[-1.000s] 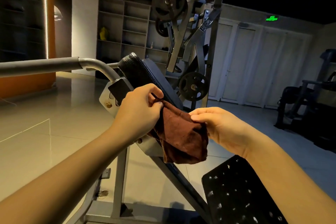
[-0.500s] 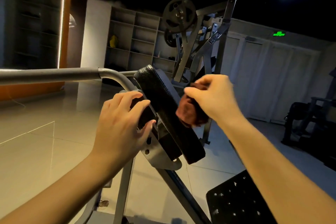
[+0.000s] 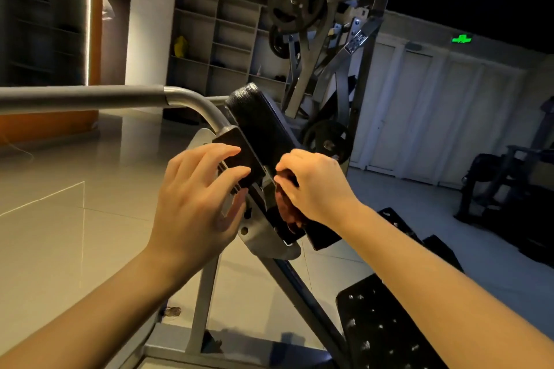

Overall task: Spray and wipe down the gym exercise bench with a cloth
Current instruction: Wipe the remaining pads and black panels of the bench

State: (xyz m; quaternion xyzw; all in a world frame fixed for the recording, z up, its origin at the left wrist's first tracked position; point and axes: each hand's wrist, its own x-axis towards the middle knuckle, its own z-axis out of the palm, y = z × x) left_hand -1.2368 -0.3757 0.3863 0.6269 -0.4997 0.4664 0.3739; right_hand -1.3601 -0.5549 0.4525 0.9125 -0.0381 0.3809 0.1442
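Right grip (image 3: pixel 311 186) clenched on cloth (image 3: pixel 287 214), pressed against pad (image 3: pixel 260 129) side. Left grip (image 3: pixel 198 198) released, flat on bracket (image 3: pixel 235 148). Risk: bunched cloth may skip the narrow edge; pad could swing, pinching left grip.

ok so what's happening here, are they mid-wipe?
Yes. A person's right hand grips a brown cloth and presses it against the lower face of the machine's tilted black pad. The left hand lies with fairly straight fingers on the black plate behind the pad, apparently bracing it. No spray bottle is in view. The seat pad at lower right shows pale specks, possibly spray droplets.
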